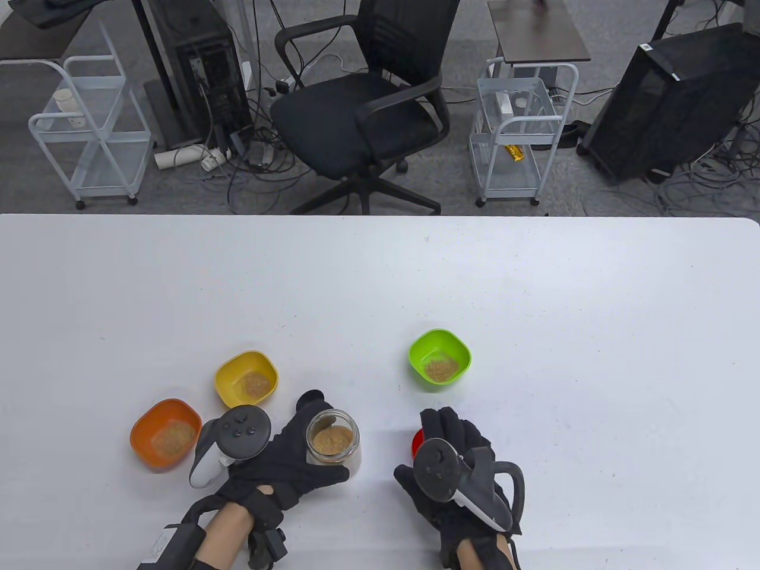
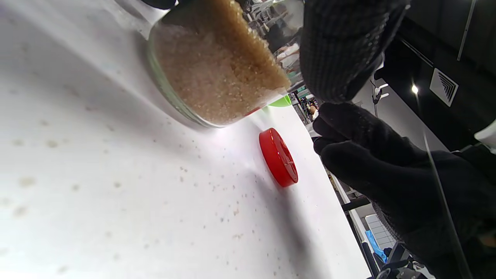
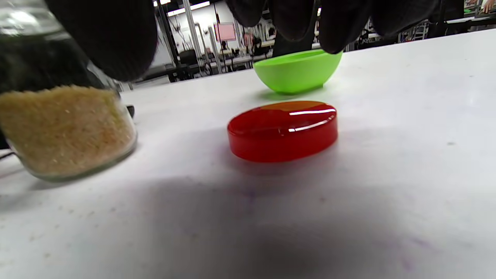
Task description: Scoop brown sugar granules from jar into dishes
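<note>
The left hand (image 1: 285,457) grips the glass jar (image 1: 333,444) near the 6 o'clock edge of the white table (image 1: 534,285); its fingers and thumb curl round the jar wall, so this grip is clamped on the jar. The jar has no lid on, and brown sugar granules (image 1: 332,440) fill its lower part. In the left wrist view the jar base appears lifted on one side, so the jar stands tilted; the granule surface lies at a slant. The right hand (image 1: 457,469) hovers palm down at 3 o'clock of the jar, above the red lid (image 3: 283,130). The lid lies flat on the table, and in the table view only its edge shows beside the glove. In the right wrist view the fingertips (image 3: 333,27) hang above the lid with a gap between them and it; they are loosely bent and hold nothing, so this grip is apart. Three dishes stand on the table, each with a small heap of granules. The green dish (image 1: 440,358) stands at 12 o'clock of the right hand. The yellow dish (image 1: 246,379) stands at 10 o'clock of the jar. The orange dish (image 1: 165,434) stands at 9 o'clock of the jar, just beside the tracker (image 1: 234,439) on the left hand. Scattered loose granules lie on the table near the jar.
</note>
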`<state>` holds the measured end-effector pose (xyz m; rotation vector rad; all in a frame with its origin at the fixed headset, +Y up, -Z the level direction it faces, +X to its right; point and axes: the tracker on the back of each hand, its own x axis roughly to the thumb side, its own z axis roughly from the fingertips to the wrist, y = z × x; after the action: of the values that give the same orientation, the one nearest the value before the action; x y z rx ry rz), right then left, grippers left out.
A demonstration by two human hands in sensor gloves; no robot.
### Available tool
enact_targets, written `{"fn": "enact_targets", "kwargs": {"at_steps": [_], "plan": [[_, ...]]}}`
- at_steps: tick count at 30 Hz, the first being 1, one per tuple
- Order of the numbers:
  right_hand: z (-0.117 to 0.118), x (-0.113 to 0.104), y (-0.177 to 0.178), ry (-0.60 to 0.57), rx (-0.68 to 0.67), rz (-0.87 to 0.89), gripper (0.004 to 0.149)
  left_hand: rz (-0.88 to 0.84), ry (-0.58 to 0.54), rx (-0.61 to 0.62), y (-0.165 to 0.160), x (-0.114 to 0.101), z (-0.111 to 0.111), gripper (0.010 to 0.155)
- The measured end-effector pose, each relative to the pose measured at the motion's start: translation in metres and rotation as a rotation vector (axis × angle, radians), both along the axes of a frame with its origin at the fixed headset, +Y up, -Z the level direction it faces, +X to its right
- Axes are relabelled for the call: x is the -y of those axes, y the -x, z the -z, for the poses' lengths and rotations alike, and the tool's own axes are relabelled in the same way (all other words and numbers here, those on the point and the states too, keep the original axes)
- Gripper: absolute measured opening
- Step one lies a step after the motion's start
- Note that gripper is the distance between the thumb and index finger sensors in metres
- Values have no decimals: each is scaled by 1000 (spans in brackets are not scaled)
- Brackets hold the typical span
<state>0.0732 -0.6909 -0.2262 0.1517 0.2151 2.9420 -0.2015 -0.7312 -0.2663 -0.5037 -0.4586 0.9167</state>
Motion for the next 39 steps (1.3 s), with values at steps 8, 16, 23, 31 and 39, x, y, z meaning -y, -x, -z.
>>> {"fn": "enact_targets", "kwargs": {"at_steps": [8,16,23,31,39], "plan": [[30,19,6,159,16,-191,91,5,5,-6,0,0,1,112],[45,24,12,153,-15,-272,82,4,14,-1,0,0,2,112],[43,11,14,117,-85,-191,79,4,16,5,0,0,3,113],[35,-52,33,70,-232,-97,79,23,0,5,0,-1,2,113],[29,-92,88,2,-381,-123,79,29,-2,5,0,-1,3,113]]}}
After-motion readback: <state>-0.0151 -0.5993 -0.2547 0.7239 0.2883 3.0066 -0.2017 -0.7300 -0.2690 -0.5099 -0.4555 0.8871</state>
